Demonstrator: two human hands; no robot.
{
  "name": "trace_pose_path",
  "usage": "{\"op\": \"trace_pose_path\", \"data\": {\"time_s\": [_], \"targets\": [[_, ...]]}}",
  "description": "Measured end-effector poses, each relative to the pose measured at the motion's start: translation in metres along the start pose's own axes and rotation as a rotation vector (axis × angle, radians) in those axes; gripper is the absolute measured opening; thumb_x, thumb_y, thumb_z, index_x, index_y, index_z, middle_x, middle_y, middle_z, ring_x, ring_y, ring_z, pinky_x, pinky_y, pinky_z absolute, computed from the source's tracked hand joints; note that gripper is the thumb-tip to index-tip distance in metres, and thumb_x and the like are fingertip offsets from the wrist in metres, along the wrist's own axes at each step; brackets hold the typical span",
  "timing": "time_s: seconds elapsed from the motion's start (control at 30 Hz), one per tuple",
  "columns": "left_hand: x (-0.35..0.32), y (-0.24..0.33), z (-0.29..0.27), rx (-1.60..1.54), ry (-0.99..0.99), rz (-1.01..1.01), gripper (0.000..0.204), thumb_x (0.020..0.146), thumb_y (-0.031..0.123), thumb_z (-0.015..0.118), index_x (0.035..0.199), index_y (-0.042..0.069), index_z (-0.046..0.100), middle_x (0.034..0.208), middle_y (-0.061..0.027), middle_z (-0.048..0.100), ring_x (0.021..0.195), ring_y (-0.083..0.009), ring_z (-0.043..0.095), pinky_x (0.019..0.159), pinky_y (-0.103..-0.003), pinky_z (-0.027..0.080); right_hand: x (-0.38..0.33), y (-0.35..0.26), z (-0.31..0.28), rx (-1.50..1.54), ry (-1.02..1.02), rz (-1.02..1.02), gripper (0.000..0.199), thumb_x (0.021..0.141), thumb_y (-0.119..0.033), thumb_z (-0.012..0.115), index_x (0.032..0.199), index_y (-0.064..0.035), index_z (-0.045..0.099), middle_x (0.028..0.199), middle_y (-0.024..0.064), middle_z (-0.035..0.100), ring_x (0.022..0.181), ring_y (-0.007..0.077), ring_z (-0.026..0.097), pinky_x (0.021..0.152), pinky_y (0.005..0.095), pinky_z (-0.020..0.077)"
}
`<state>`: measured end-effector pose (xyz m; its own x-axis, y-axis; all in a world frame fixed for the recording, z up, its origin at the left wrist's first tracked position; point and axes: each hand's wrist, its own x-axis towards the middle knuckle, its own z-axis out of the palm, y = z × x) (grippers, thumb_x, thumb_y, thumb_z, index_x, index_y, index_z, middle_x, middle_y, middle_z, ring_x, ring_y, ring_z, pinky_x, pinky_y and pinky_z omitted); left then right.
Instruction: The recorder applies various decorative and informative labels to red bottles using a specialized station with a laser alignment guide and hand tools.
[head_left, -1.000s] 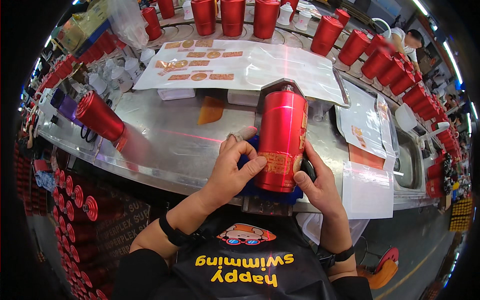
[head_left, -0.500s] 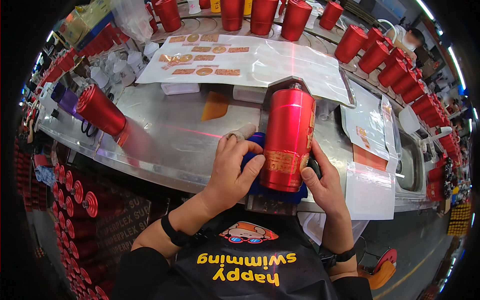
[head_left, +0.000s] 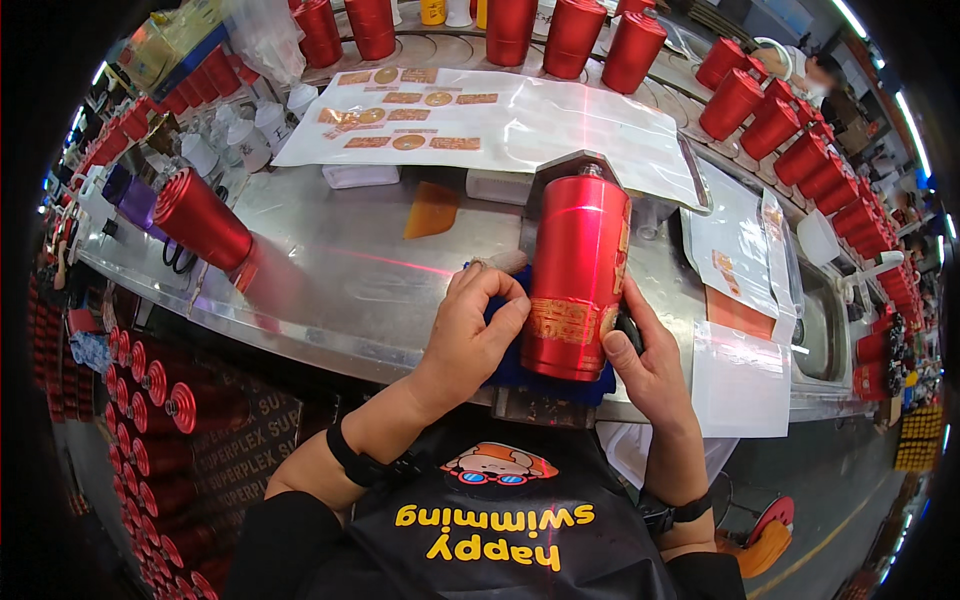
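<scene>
Two hands (head_left: 470, 335) (head_left: 645, 365) grip one red tumbler (head_left: 575, 275); more red tumblers (head_left: 775, 115) line the bench (head_left: 330, 250).

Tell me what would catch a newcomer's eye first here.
The shiny red cylinder lying in a fixture at the centre, with the left hand and right hand pressed against its sides. Then the rows of red cylinders lining the far edge of the metal table.

The person wears a black apron (head_left: 500, 520) printed with a small cartoon figure in orange cap and goggles above yellow lettering. Both forearms are bare. A black band (head_left: 352, 462) circles the left wrist, and a dark watch (head_left: 668, 512) sits on the right wrist.
</scene>
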<state>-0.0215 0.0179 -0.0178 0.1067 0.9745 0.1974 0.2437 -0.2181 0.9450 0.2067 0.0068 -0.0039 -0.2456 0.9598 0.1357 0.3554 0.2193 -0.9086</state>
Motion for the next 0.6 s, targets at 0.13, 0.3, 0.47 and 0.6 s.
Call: {"op": "trace_pose_path", "data": {"time_s": [0.13, 0.3, 0.47, 0.6], "targets": [[0.003, 0.002, -0.003, 0.053, -0.008, 0.087, 0.01, 0.087, 0.012, 0.059, 0.087, 0.002, 0.055, 0.088, -0.0121, 0.055, 0.091, -0.0308, 0.05, 0.087, -0.039, 0.039, 0.0, 0.0, 0.001, 0.007, 0.024, -0.012, 0.076, 0.093, -0.041, 0.06, 0.142, 0.0086, 0.032, 0.134, 0.025, 0.05, 0.125, 0.0294, 0.048, 0.104, 0.0362, 0.0362], [0.009, 0.027, -0.011, 0.193, 0.06, 0.352, 0.007, 0.087, 0.008, 0.057, 0.087, 0.001, 0.053, 0.086, -0.0124, 0.054, 0.089, -0.0324, 0.047, 0.085, -0.041, 0.038, 0.004, -0.009, -0.002, 0.005, 0.078, 0.019, 0.077, 0.092, -0.043, 0.062, 0.142, 0.0086, 0.033, 0.134, 0.0238, 0.05, 0.124, 0.0299, 0.05, 0.104, 0.0368, 0.0369], [0.01, 0.026, -0.011, 0.17, 0.058, 0.405, 0.007, 0.086, 0.007, 0.057, 0.086, 0.001, 0.053, 0.085, -0.0126, 0.054, 0.085, -0.0324, 0.047, 0.082, -0.04, 0.038, 0.015, -0.019, 0.002, -0.193, 0.057, -0.066, 0.089, 0.085, -0.045, 0.068, 0.143, 0.0094, 0.028, 0.137, 0.0281, 0.046, 0.126, 0.0372, 0.047, 0.105, 0.0422, 0.0361], [0.007, 0.017, -0.011, 0.156, 0.056, 0.356, 0.008, 0.086, 0.008, 0.056, 0.085, 0.001, 0.052, 0.084, -0.0129, 0.054, 0.084, -0.0322, 0.047, 0.083, -0.04, 0.039, 0.018, -0.018, 0.008, -0.256, 0.069, -0.115, 0.09, 0.085, -0.045, 0.068, 0.142, 0.0112, 0.027, 0.136, 0.0296, 0.045, 0.125, 0.0393, 0.047, 0.105, 0.0432, 0.0359]]}}
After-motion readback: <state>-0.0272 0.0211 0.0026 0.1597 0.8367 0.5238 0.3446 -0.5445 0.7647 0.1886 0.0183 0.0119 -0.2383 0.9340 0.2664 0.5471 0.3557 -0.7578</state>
